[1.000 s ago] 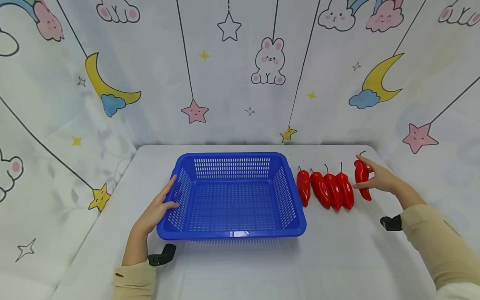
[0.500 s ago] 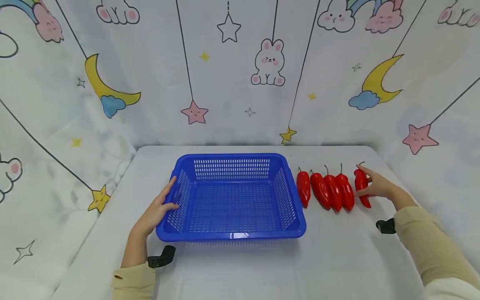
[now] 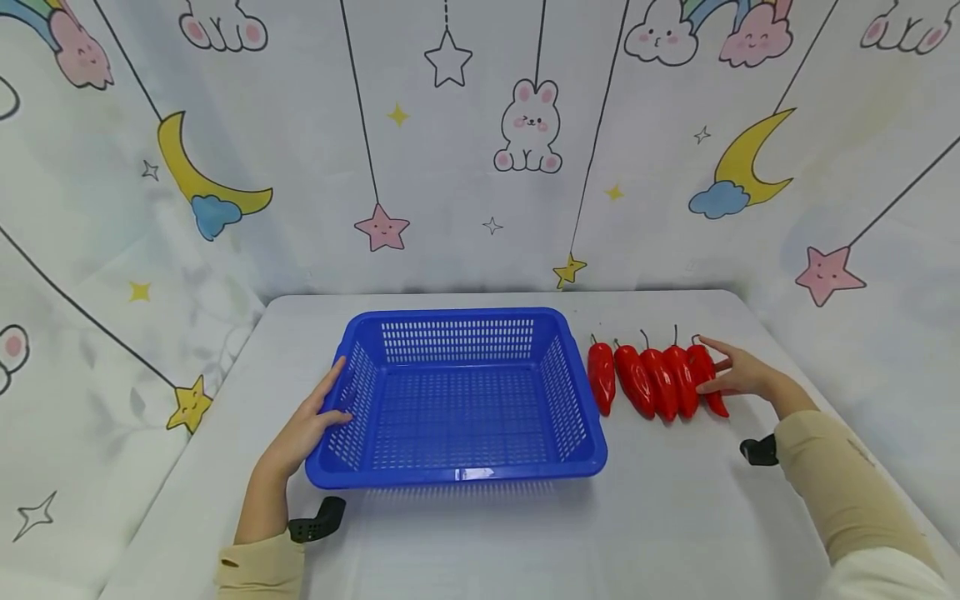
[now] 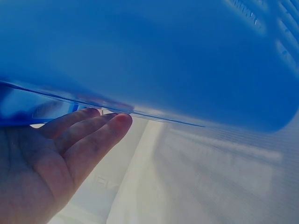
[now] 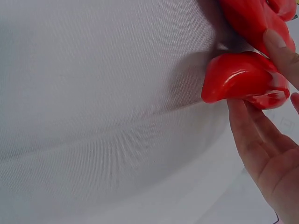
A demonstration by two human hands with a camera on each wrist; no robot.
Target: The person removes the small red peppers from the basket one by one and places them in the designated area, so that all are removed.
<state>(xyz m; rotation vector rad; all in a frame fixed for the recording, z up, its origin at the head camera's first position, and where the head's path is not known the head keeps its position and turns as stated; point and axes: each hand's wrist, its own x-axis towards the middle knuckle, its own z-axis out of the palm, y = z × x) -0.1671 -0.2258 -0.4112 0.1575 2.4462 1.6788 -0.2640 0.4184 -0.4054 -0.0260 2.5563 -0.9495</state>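
Note:
A blue plastic basket [image 3: 457,417] with slotted walls stands on the white table. My left hand [image 3: 300,433] holds its left rim, thumb and index finger over the edge; in the left wrist view, the other fingers [image 4: 98,140] lie against the basket's outside, below the rim. To the right, my right hand [image 3: 742,375] grips the rightmost red chili pepper [image 3: 702,367], its lower tip at the table. The right wrist view has the fingers [image 5: 243,130] on one side of that pepper [image 5: 240,77] and the thumb on the other, by the neighbouring pepper.
Several more red chili peppers [image 3: 634,379] lie in a row between the basket and the right hand, stems pointing away. The leftmost pepper [image 3: 601,375] lies close to the basket's right rim. A cartoon-printed curtain [image 3: 465,167] hangs behind the table.
My right hand has lowered the pepper and moved it left, against the end of the row. The left hand stays on the basket rim. The head view has shifted slightly.

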